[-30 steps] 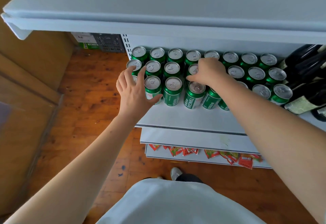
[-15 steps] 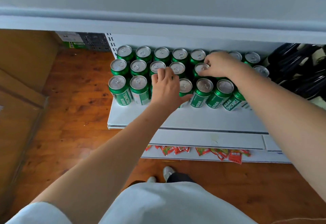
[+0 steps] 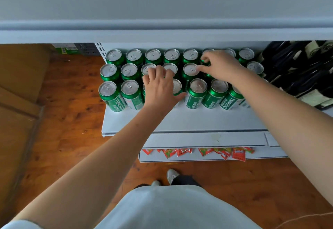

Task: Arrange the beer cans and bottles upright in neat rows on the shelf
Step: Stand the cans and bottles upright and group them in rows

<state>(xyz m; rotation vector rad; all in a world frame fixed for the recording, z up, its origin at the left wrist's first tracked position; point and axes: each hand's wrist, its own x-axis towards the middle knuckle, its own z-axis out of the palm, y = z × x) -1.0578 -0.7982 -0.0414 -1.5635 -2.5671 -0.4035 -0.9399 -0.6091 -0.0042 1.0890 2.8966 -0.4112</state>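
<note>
Green beer cans with silver tops stand upright in three rows on the white shelf. My left hand lies over a front-row can, its fingers reaching the tops of the middle row and its thumb curled round to the right. My right hand sits over the middle and back rows further right, fingertips pinched at a can mostly hidden beneath it, thumb touching the rim of the neighbouring can. Dark bottles lean together at the shelf's right end.
A deep white upper shelf overhangs the cans. Below, a lower shelf holds red snack packets. Brown cardboard stands at the left on the wooden floor. My feet are near the shelf's base.
The view has shifted left along the shelf. My left hand moved from the left end of the cans onto a front-row can. My right hand slid right and back over the rows.
</note>
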